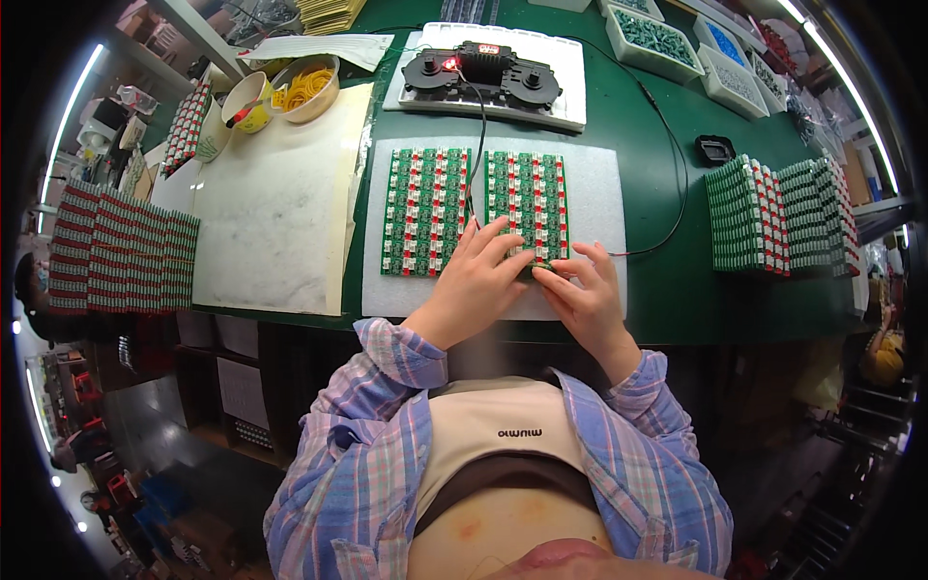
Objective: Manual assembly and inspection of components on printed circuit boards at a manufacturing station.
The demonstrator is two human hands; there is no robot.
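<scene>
Two green circuit board panels lie side by side on a white foam pad. Rows of small white and red parts cover the left panel and the right panel. My left hand rests over the near left part of the right panel, fingers spread and partly bent. A thin dark lead runs down between the panels and disappears by its fingers. At that panel's near edge, my right hand has thumb and index finger pinched together. What lies in the pinch is hidden. Both hands' fingertips nearly meet there.
Beyond the pad sits a black device with two round reels and a red light. Stacked boards stand at left and right. A bowl of yellow rubber bands and bins of small parts stand farther back. A black cable loops right.
</scene>
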